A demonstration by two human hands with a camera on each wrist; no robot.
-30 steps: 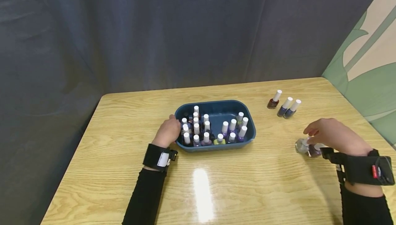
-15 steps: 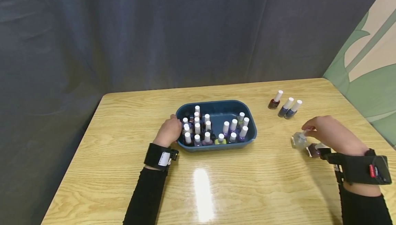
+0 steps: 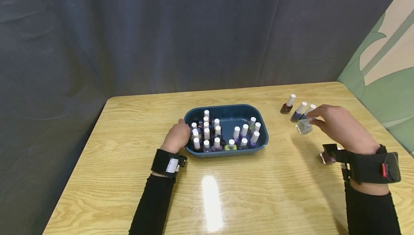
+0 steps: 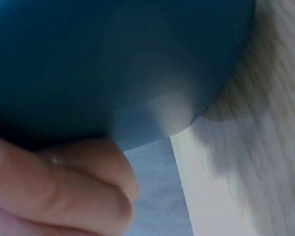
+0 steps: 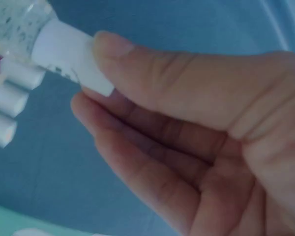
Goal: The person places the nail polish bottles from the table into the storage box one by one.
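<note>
My right hand [image 3: 341, 127] pinches the white cap [image 5: 69, 54] of a clear nail polish bottle [image 3: 304, 127] with dark flecks, between thumb and fingers. The bottle is tilted above the right part of the table. My left hand [image 3: 176, 137] holds the left end of a dark blue plastic bin [image 3: 226, 154]; in the left wrist view its fingers [image 4: 64, 191] are bent against the bin's wall. White-capped nail polish bottles stand in the bin, in rows on the left and a group on the right. The left thumb is hidden.
A dark red nail polish [image 3: 286, 108] and two blue ones [image 3: 295, 115] stand at the back right, close beyond the right hand. A dark purple bottle [image 3: 328, 158] is partly covered by the right wrist strap. A dark curtain [image 3: 194, 37] hangs behind the wooden table [image 3: 136, 120].
My right hand has lifted the clear bottle from beside the purple one and carried it up and left, near the blue bottles. The left hand stays on the bin.
</note>
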